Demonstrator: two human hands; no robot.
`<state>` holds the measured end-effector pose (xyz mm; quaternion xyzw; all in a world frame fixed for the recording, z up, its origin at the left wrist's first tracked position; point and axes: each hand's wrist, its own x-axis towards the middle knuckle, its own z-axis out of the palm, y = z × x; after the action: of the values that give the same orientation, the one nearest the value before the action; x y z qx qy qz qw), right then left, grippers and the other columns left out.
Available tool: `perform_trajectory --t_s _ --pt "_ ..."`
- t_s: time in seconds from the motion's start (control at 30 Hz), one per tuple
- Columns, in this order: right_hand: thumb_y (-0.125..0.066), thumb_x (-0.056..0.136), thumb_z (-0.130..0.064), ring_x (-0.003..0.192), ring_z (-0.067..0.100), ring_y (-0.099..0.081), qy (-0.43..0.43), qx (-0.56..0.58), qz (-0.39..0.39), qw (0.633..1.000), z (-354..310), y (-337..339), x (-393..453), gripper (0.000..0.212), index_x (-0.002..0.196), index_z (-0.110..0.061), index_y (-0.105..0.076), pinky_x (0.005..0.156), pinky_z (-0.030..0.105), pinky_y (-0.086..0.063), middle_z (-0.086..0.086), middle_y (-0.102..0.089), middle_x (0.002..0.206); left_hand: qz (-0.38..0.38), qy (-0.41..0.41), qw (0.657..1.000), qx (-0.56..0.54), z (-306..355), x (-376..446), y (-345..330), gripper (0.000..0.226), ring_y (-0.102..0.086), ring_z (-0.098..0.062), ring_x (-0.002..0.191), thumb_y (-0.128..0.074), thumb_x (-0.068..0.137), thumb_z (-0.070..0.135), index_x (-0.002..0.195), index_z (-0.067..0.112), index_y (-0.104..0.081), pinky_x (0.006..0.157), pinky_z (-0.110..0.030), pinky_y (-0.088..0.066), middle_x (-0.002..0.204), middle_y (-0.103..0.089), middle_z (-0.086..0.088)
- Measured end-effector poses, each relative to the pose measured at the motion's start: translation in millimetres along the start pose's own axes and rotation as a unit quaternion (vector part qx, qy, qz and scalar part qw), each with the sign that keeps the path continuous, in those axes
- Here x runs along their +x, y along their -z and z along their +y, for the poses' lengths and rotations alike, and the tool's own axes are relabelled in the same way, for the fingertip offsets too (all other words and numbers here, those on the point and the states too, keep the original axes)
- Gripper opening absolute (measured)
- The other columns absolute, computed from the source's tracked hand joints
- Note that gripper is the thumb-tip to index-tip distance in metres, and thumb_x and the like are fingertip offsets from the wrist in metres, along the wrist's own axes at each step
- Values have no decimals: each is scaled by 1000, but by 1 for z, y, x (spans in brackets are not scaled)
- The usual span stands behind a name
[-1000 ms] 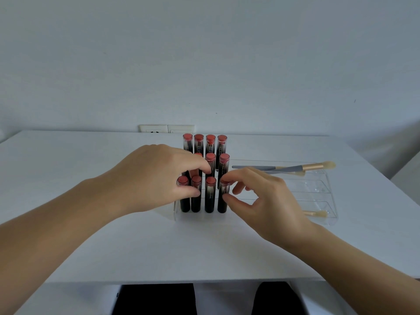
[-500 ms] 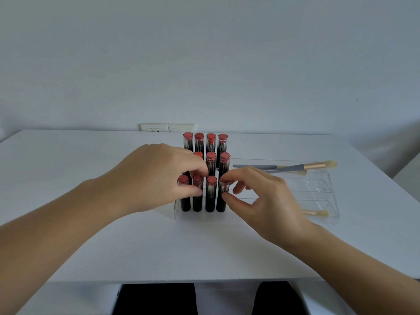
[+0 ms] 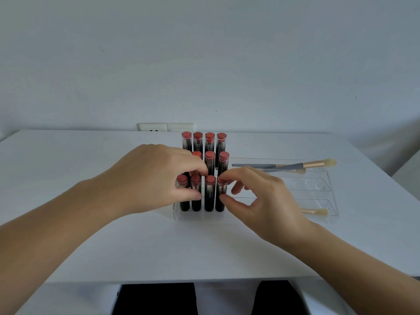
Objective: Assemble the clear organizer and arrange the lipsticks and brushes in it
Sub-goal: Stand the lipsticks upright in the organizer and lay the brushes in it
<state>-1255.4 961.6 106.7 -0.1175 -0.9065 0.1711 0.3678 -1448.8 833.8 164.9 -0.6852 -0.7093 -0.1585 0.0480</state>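
On the white table [image 3: 91, 178] stands a clear organizer [image 3: 327, 194], its left part a stepped rack filled with upright lipsticks [image 3: 209, 194] in three rows, its right part a set of low clear trays. The trays are so transparent that their dividers and edges are hard to trace. The left hand [image 3: 154, 178] covers part of the rack: its fingers curl over the middle row and its thumb lies against the second lipstick of the front row, so the leftmost stick of the middle row is hidden and the hold itself cannot be seen fully. The right hand [image 3: 261, 196] pinches the front-right lipstick [image 3: 221, 196] between thumb and forefinger, with the other fingers loosely curled behind. Two long brushes [image 3: 284, 165] lie across the far tray, one partly behind the other, their handle ends near the right hand's knuckles. A third brush [image 3: 316, 211] lies in the near tray, only its pale tip and a bit of gold handle showing past the right wrist. A wall socket [image 3: 166, 127] sits behind the table, cut off by its far edge.
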Motion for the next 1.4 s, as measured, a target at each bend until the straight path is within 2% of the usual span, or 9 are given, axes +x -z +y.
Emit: perform_trajectory --t_s 0.23,0.4,0.53,0.73,0.97,1.13,1.4 --pt "-77 83 -20 82 6 -62 -6 7 -5 1000 2 1 0 29 110 -24 -68 71 32 -52 -13 -67 94 0 6 1000 -13 0 0 0 40 -67 -9 92 -60 75 61 110 45 -67 78 -39 -53 103 -69 23" --pt "-76 84 -23 83 6 -62 -6 14 -3 1000 4 2 0 27 109 -27 -67 71 32 -52 -15 -67 95 16 0 1000 -22 -2 -1 1 37 -67 -8 89 -61 74 62 108 46 -66 75 -39 -54 100 -69 24" --pt "-76 84 -24 83 4 -61 -9 13 -3 1000 5 5 0 26 108 -29 -68 69 28 -50 -17 -65 94 23 -17 999 -28 -1 1 0 40 -65 -8 85 -53 76 69 105 44 -66 72 -38 -52 97 -66 24" --pt "-76 85 -21 80 5 -61 -4 30 4 1000 4 1 3 22 106 -23 -69 67 32 -51 -14 -67 93 46 -35 998 -28 9 6 -3 31 -62 -8 79 -61 80 58 99 36 -73 65 -33 -49 93 -67 19" --pt "-77 85 -15 77 6 -63 0 38 12 999 6 -2 4 18 102 -19 -72 65 37 -52 -9 -71 91 32 -29 999 -27 11 10 -4 25 -59 -8 76 -60 78 54 91 37 -71 64 -32 -47 87 -66 15" --pt "-76 85 -15 76 5 -63 9 31 15 999 6 -2 4 18 102 -19 -72 65 35 -52 -9 -71 91 34 -34 998 -40 12 10 -4 36 -62 -8 81 -53 77 61 97 38 -72 66 -34 -49 92 -66 18" --pt "-77 84 -15 76 6 -63 7 21 16 1000 5 0 3 20 103 -19 -72 66 32 -51 -11 -70 92 49 -41 997 -49 14 9 -1 35 -63 -9 86 -65 77 58 103 36 -73 70 -37 -51 96 -65 19"
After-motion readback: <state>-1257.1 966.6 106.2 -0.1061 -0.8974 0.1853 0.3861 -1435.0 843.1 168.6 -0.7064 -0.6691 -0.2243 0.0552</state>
